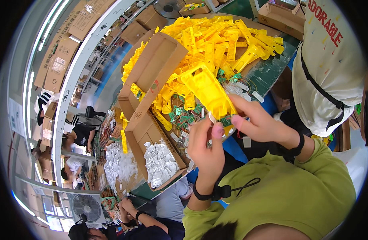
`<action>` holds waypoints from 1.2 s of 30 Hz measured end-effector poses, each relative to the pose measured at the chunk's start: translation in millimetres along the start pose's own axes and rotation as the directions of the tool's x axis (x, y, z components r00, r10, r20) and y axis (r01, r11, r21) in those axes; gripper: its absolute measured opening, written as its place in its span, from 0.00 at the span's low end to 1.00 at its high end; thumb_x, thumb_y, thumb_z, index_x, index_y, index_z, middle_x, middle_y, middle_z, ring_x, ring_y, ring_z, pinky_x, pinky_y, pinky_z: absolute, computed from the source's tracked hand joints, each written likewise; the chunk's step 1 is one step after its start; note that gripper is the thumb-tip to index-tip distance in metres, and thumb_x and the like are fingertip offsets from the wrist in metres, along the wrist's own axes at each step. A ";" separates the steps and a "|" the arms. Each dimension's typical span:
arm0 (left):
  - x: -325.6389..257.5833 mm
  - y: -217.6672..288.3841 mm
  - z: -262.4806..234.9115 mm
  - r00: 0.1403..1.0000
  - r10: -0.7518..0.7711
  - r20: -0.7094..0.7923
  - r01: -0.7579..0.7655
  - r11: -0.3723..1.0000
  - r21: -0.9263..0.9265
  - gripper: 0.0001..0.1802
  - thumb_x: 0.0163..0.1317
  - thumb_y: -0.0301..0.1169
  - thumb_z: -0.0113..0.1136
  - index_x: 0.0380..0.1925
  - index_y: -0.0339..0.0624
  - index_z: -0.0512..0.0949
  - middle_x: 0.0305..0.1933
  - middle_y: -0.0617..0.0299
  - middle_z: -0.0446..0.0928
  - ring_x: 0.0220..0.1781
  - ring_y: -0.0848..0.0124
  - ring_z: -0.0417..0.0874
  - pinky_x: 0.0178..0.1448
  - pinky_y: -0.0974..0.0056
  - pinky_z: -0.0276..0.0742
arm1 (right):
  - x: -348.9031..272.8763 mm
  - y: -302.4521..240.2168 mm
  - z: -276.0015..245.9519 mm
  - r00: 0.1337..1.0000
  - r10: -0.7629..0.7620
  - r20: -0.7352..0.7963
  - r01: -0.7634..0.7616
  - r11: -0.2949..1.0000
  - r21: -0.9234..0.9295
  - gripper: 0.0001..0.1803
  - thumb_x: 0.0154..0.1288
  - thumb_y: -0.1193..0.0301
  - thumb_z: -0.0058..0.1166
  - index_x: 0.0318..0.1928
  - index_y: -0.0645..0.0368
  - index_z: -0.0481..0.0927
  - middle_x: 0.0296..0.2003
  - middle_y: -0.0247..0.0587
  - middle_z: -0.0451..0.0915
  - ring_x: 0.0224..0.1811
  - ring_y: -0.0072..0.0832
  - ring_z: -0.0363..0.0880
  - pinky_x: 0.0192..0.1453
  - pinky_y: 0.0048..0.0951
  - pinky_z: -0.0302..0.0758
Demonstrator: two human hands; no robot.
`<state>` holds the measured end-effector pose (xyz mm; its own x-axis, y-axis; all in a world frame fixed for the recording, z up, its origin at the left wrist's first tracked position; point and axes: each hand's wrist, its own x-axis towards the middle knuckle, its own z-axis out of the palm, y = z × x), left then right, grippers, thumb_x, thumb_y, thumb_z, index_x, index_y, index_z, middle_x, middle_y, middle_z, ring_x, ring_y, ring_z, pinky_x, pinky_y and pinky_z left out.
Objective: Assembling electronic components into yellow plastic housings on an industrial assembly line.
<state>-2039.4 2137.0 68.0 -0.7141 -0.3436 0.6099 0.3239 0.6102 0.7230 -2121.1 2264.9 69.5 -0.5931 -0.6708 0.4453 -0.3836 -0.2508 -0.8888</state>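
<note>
A long yellow plastic shell point(206, 86), its hollow inner side up, is held at a tilt in front of me. A small green circuit board point(226, 119) sits at its near end. My right hand point(259, 123) grips the shell's near right edge, its thumb by the board. My left hand point(207, 150) pinches at the near left corner, where a small white piece point(212, 117) shows by its fingertips. Pink covers show on both thumbs. A small white block point(246, 142) hangs below the right hand, seemingly on a thin wire.
Many yellow shells point(216, 44) are heaped across the table, with loose green boards point(186, 116) near me. An open cardboard box point(132, 134) at left holds white plastic pieces point(162, 164). A co-worker in a white shirt point(332, 72) stands right; another's hands point(128, 206) work at lower left.
</note>
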 end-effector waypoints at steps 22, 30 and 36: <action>7.0 -3.8 -23.0 0.852 -0.285 0.439 0.416 0.877 -0.240 0.13 0.54 0.26 0.56 0.40 0.32 0.71 0.26 0.65 0.74 0.24 0.81 0.73 0.30 0.77 0.69 | -8.7 27.2 9.5 0.987 -0.159 -0.009 0.159 0.987 -0.024 0.25 0.55 0.70 0.38 0.54 0.67 0.58 0.32 0.47 0.73 0.31 0.35 0.74 0.36 0.29 0.69; 8.2 -18.4 -4.7 0.889 -0.098 0.447 0.245 0.927 -0.284 0.14 0.56 0.30 0.54 0.41 0.35 0.70 0.23 0.71 0.69 0.20 0.87 0.63 0.22 0.78 0.57 | -17.6 26.4 13.0 0.992 -0.084 -0.094 0.086 0.996 0.018 0.27 0.51 0.72 0.38 0.54 0.67 0.61 0.35 0.48 0.73 0.34 0.36 0.74 0.39 0.27 0.69; 13.0 -35.4 7.8 0.815 -0.201 0.543 0.449 0.811 -0.375 0.19 0.56 0.31 0.55 0.47 0.36 0.67 0.35 0.69 0.71 0.31 0.85 0.68 0.34 0.79 0.64 | -12.1 37.1 12.8 0.983 0.024 -0.184 0.002 0.990 0.142 0.25 0.54 0.72 0.35 0.54 0.68 0.61 0.44 0.46 0.71 0.48 0.29 0.69 0.52 0.27 0.63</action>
<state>-2065.0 2116.5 47.8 -0.9843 -0.0157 0.1758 0.1742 0.0731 0.9820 -2119.1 2254.8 29.7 -0.7220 -0.5370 0.4362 -0.2808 -0.3489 -0.8941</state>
